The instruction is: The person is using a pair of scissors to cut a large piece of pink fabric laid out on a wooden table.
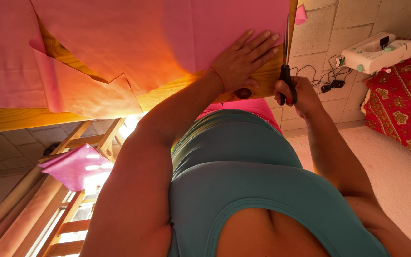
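We're pinning the big sheet of pink fabric point(167, 38) flat on the wooden desk point(20, 118) with our left hand point(241, 59), fingers spread open, while our right hand point(297, 95), at 3 o'clock of it, is gripping black-handled scissors point(286, 71). Blades are running awfully near those fingertips, so a slip could nick us or skew the cut.

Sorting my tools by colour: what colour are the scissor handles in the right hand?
Black, on the scissors in the right hand; head view.

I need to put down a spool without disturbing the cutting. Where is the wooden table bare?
Bare wood shows on the wooden table along its near edge, below the pink fabric. A small strip lies between the left hand and the scissors: crowded, right hand cutting there.
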